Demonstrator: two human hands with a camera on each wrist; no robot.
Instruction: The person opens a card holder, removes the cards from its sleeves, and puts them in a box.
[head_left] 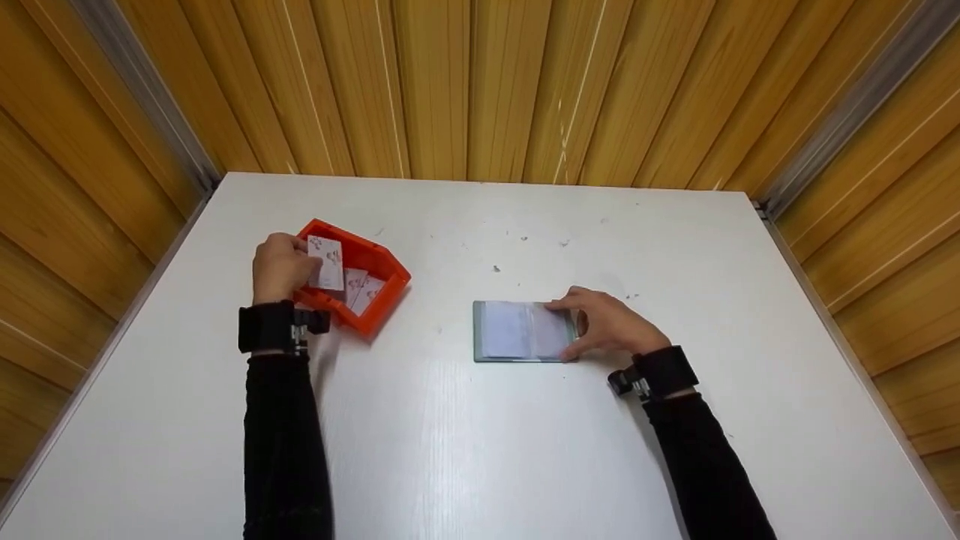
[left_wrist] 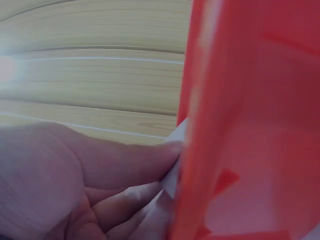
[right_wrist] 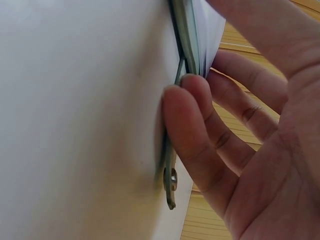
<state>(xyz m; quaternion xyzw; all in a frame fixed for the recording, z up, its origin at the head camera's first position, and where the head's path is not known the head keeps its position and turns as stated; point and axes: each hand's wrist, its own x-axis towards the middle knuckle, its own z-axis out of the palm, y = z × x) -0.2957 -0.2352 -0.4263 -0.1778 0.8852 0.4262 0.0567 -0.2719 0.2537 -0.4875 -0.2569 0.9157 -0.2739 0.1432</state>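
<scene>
My left hand (head_left: 279, 271) is at the left side of a red-orange plastic bin (head_left: 386, 304). Between thumb and fingers it pinches a white card (head_left: 325, 262) with small printed figures, held above the bin's left end. More white cards (head_left: 366, 291) lie inside the bin. In the left wrist view, the bin wall (left_wrist: 210, 115) covers most of the card. My right hand (head_left: 611, 322) grips the right end of a green-edged card holder (head_left: 504, 330) with clear sleeves, lying open on the table. The right wrist view shows fingers at its edge and a strap with a metal snap (right_wrist: 173, 179).
Both things are on a white table (head_left: 450, 442). Dark specks (head_left: 496, 268) dot its surface behind the card holder. Wood-look panels (head_left: 510, 90) stand behind the table and on both sides. Black wrist cameras (head_left: 270, 328) are strapped to both wrists.
</scene>
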